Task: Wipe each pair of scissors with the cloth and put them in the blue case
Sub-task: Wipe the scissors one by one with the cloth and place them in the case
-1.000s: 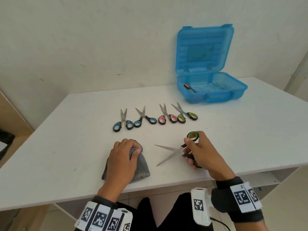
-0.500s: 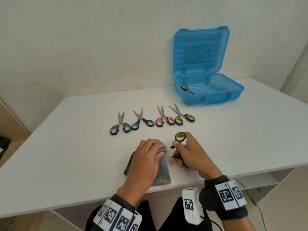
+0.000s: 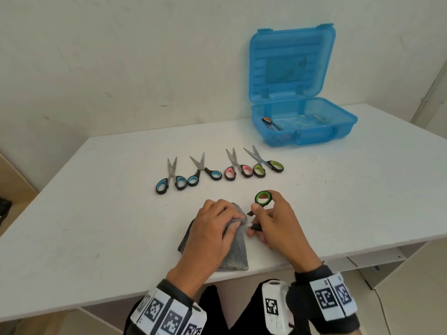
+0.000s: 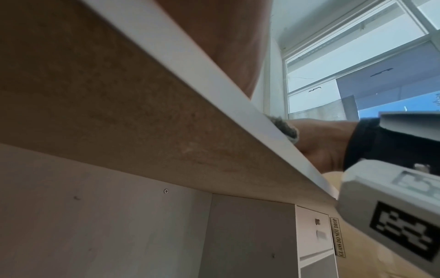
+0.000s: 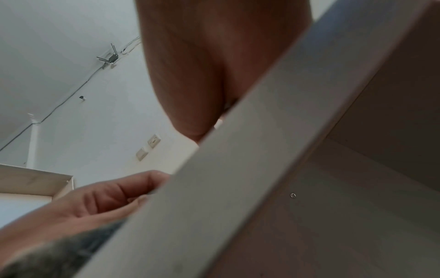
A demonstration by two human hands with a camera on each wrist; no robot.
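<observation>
- The blades of the green-handled scissors (image 3: 263, 198) are lying hidden inside the grey cloth (image 3: 235, 252); only one green ring and bits of black handle are showing in the head view.
- Both wrist views are looking up past the table's edge (image 4: 214, 79), so the fingers are mostly cut off there; a tuft of the cloth is peeking over the edge in the left wrist view.
- The contents of the blue case (image 3: 302, 128) are hard to make out through its tinted walls, apart from one orange-handled pair (image 3: 267, 121) lying at its left end.
- The held scissors are sitting just above the table's near edge, black handles lined with green, rings spread apart.
- The left hand (image 3: 212, 235) is curling its fingers over the cloth, bunching the top of it around the blades, while the rest of the cloth is lying on the table.
- The right hand (image 3: 278, 228) is pinching the scissors' handles, thumb against the lower part of the upper ring.
- Four more pairs are lying in a row further back: two blue-handled (image 3: 172, 182) (image 3: 205, 174), one pink-handled (image 3: 237, 170), one green-handled (image 3: 267, 166).
- The case is standing open at the far right of the table, lid upright.
</observation>
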